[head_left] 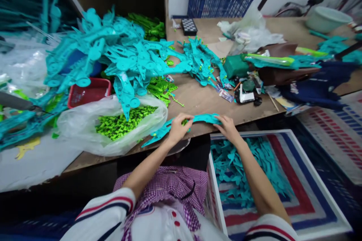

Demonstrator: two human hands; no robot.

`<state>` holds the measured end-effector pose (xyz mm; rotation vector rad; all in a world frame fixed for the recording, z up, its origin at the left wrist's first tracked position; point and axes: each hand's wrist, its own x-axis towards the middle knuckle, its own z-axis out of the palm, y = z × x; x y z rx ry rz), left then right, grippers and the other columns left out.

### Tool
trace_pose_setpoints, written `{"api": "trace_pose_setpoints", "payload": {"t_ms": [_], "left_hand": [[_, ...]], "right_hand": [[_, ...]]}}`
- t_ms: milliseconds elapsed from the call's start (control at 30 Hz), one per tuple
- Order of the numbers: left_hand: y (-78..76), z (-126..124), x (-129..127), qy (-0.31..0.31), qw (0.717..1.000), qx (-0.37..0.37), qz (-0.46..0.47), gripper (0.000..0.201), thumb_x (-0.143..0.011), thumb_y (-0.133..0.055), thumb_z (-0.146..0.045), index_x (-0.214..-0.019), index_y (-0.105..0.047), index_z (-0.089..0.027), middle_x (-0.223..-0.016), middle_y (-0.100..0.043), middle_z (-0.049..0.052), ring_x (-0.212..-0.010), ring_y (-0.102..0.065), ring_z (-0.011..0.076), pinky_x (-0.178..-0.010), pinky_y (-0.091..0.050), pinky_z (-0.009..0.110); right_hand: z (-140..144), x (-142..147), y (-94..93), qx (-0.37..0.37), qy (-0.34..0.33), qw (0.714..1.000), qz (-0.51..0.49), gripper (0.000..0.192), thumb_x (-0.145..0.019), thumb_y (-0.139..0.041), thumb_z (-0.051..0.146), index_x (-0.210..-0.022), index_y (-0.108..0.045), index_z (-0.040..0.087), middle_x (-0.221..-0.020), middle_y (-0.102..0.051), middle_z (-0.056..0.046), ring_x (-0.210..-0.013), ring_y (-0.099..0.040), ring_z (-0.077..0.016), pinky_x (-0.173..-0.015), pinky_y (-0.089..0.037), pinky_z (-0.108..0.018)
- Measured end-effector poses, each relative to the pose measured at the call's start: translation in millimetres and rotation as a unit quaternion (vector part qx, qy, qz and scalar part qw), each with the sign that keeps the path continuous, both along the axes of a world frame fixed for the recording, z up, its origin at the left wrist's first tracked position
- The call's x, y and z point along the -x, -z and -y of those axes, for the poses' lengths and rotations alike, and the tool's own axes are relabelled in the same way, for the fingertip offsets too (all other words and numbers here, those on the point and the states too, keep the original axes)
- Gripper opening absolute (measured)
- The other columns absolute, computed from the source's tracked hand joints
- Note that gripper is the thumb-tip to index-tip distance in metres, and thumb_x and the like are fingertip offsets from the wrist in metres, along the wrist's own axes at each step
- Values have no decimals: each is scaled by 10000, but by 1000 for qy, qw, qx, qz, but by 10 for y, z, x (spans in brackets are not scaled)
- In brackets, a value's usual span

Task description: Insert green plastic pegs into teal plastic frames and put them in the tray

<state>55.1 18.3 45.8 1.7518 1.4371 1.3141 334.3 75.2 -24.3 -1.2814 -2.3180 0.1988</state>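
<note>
Both hands are gripping one teal strip [195, 119] at the near table [203, 99] edge: left hand [177, 128] pinching a green piece [185, 122] on it, right hand [227, 127] holding the right end. I would be pressing squarely, keeping the strip flat.

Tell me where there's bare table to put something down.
The clearest patch is bare wood just beyond the hands, between the green pieces and the clutter. A second lies at the back, between the checkered box and the clear plastic. The left side is crowded: teal pile, red basket and bag. Both hands hold a teal strip.
</note>
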Motion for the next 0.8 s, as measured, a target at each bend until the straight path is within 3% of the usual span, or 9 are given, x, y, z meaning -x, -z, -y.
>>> {"api": "trace_pose_setpoints", "payload": {"t_ms": [133,233,300,367,433,567,633,700,800], "left_hand": [[-335,663,391,-4,999,6,47,77,-823,-660,-247,-850,-732,-245,-835,-704,21,-833,-642,171,-816,-498,314],[-372,913,676,-55,994,61,77,67,-795,-689,-273,-838,-739,-279,-832,-691,9,-826,-630,175,-808,-502,318],[-312,932,796,-94,984,105,107,73,-774,-701,-306,-828,-743,-280,-846,-690,6,-837,-622,179,-811,-505,320],[-223,891,836,-123,972,140,143,114,-748,-714,-342,-821,-745,-261,-842,-689,6,-831,-611,177,-788,-509,308],[-139,859,800,-138,959,168,181,167,-728,-722,-375,-823,-742,-239,-810,-678,3,-780,-590,162,-707,-505,273],[-55,967,649,-125,948,216,198,186,-731,-719,-387,-822,-733,-225,-772,-655,-6,-702,-551,132,-613,-458,225],[-25,1090,621,-109,951,226,182,172,-731,-718,-376,-800,-734,-219,-772,-659,-3,-706,-558,131,-641,-457,232],[29,1209,651,-102,951,233,174,172,-722,-720,-378,-776,-738,-216,-764,-661,1,-710,-568,140,-666,-458,247],[137,1313,764,-116,941,261,179,206,-696,-732,-415,-767,-745,-222,-745,-661,4,-712,-577,156,-675,-458,265]], "right_hand": [[278,-340,144,-136,97,982,-84,204,-892,-558,404,-1067,-598,308,-1047,-641,-126,-1019,-622,-313,-903,-479,-514],[378,-602,191,-200,216,946,-135,224,-858,-598,433,-1051,-583,320,-978,-622,-124,-957,-624,-342,-855,-502,-556],[250,-607,135,-222,285,918,-165,262,-859,-588,470,-1046,-581,287,-966,-614,-132,-964,-611,-349,-845,-503,-555],[-77,-435,9,-220,339,895,-191,317,-862,-563,530,-1001,-587,246,-948,-613,-131,-946,-603,-333,-836,-505,-518],[-581,-130,-164,-192,377,881,-212,384,-859,-528,594,-938,-589,223,-924,-610,-123,-895,-603,-301,-816,-506,-467],[-1737,539,-571,-104,399,877,-246,455,-874,-464,605,-929,-592,172,-995,-598,-184,-937,-601,-318,-838,-477,-481],[-2143,795,-774,-58,381,888,-250,500,-872,-459,598,-996,-595,133,-1070,-575,-240,-1008,-588,-358,-866,-450,-530],[-2318,1024,-946,-32,356,905,-229,581,-867,-467,591,-1141,-563,88,-1198,-513,-306,-1115,-543,-407,-882,-422,-583],[-2173,1477,-1108,-90,252,951,-154,682,-874,-481,557,-1373,-424,95,-1417,-361,-319,-1272,-421,-438,-929,-377,-619]]}}
